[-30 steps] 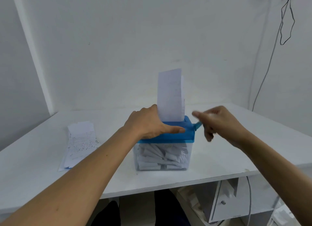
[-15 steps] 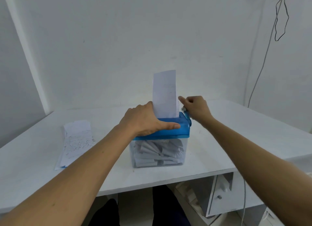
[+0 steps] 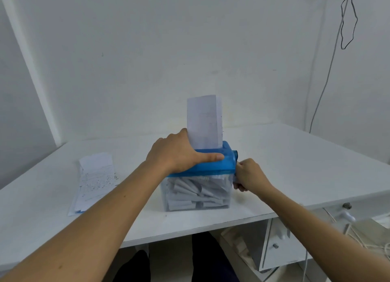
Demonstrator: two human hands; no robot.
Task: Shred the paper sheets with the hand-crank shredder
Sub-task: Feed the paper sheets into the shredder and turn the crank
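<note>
Nearest, two bare forearms reach out over the near edge of the white worktop point(image 3: 211, 224). The right hand point(image 3: 250, 176) sits at the right side of the shredder point(image 3: 200, 176), its fingers curled shut around the crank handle, which the hand mostly hides. The left hand point(image 3: 177, 153) lies flat on the blue lid point(image 3: 211, 165), fingers spread and the thumb stretched along the lid's near face, pressing down on it. Under the lid, the clear bin point(image 3: 196, 194) is packed with white paper strips and stands on the worktop near its front edge. A sheet of paper point(image 3: 203, 121) stands upright in the slot on top of the lid, just beside the left hand's knuckles, its lower edge in the slot. To the left, apart from the shredder, a small pile of printed sheets point(image 3: 96, 178) lies flat on the worktop. Beyond all this a white wall rises, and a dark cable point(image 3: 329, 75) hangs down at the far right.
</note>
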